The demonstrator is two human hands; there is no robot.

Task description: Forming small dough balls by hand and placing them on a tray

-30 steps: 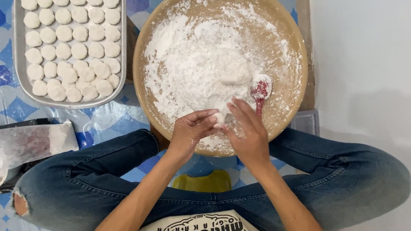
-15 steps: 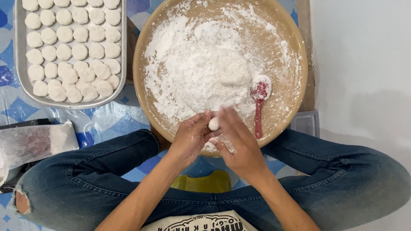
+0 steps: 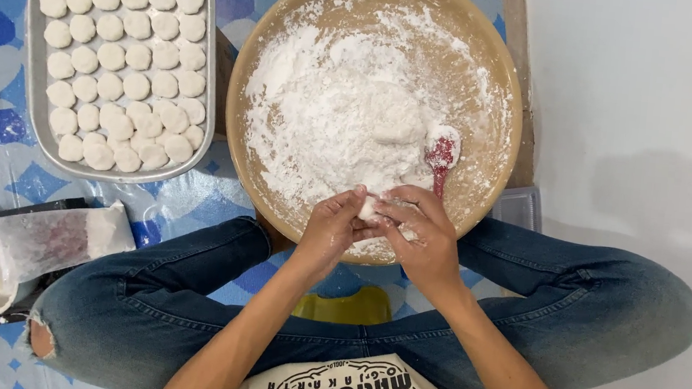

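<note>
Both hands, left hand (image 3: 330,231) and right hand (image 3: 419,236), pinch one small white dough piece (image 3: 367,209) between their fingertips at six o'clock of the floured round tray (image 3: 505,92).

Matt metal tray (image 3: 33,100), powdery flour (image 3: 345,111)

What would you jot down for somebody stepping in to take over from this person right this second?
Left hand and right hand: together over the near rim of the round tray, pinching a small dough piece between the fingertips.
Flour pile: spread across the round tray, red spoon lying in it by the right hand.
Done: metal tray at left is nearly filled with rows of shaped white pieces.
Left: the piece in hand is not yet on the metal tray.
</note>
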